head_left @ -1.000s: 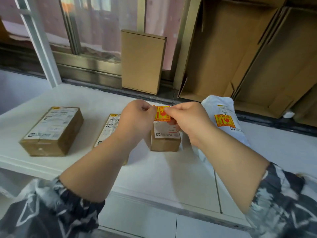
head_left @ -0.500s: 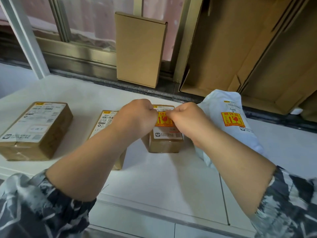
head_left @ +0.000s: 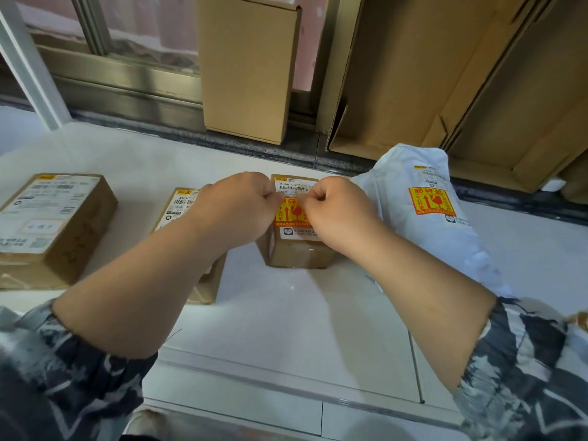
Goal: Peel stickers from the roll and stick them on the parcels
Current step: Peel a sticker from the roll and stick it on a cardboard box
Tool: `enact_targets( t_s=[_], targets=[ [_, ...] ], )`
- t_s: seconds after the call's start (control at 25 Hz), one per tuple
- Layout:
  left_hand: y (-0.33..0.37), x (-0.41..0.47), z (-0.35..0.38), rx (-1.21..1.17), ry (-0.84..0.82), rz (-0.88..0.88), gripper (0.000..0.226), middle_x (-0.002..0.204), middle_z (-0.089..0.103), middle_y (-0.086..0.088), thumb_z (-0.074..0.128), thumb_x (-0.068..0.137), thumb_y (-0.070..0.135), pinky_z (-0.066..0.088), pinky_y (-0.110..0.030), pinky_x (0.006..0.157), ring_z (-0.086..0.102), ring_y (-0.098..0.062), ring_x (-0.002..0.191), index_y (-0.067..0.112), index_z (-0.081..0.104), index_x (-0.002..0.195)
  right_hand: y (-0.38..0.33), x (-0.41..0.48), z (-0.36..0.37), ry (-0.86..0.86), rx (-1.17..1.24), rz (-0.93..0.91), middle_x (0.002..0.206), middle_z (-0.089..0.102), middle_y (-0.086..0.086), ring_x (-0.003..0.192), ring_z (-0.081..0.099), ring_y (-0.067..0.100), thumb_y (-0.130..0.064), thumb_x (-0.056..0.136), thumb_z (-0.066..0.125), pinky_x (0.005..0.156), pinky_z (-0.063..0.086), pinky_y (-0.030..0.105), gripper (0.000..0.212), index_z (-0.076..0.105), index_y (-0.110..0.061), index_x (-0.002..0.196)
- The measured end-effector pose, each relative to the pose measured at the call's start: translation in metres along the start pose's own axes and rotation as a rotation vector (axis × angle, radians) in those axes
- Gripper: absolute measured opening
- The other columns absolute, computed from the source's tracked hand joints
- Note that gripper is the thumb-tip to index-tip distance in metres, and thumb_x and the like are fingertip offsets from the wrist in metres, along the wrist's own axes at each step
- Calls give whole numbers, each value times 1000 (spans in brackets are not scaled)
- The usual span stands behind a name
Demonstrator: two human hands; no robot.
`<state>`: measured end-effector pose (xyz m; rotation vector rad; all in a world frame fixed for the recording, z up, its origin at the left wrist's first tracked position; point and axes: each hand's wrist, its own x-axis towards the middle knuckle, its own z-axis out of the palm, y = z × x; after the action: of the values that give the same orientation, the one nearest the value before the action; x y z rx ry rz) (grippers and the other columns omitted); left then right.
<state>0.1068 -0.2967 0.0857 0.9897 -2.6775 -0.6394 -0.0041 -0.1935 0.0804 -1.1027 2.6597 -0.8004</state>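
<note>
Fingertips of your left hand (head_left: 237, 206) and right hand (head_left: 339, 208) pinch the top corners of the orange sticker (head_left: 291, 214), holding it taut and square so it lands flat on the small brown parcel (head_left: 299, 249).

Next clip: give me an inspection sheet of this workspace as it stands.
Surface: white ledge, bare in front of the parcels.
Job's things: orange sticker over the small box; white bag parcel already stickered; middle box and left box show none. Roll not seen.
Clutter: nothing seen.
Grippers: left hand and right hand pinch the sticker's top corners.
Cables: nothing seen.
Surroundings: upright carton against the window frame; flattened cartons at right.
</note>
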Motion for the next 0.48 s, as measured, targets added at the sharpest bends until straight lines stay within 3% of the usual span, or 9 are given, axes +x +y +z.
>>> enact_targets(
  t_s=[0.28, 0.48],
  targets=[
    [-2, -1, 3, 73, 34, -4, 39, 76, 64, 5, 45, 106, 46, 48, -43, 86, 63, -20, 79, 21, 59, 80, 3, 0, 10, 75, 2, -55, 80, 69, 2, 80, 64, 24, -36, 102, 54, 65, 49, 33, 32, 68, -16, 81],
    [-3, -1, 7, 117, 69, 7, 34, 80, 66, 5, 44, 106, 46, 43, -40, 83, 62, -23, 81, 22, 62, 88, 3, -2, 13, 109, -19, -73, 87, 71, 2, 85, 64, 23, -35, 102, 54, 65, 46, 32, 28, 70, -16, 89]
  ],
)
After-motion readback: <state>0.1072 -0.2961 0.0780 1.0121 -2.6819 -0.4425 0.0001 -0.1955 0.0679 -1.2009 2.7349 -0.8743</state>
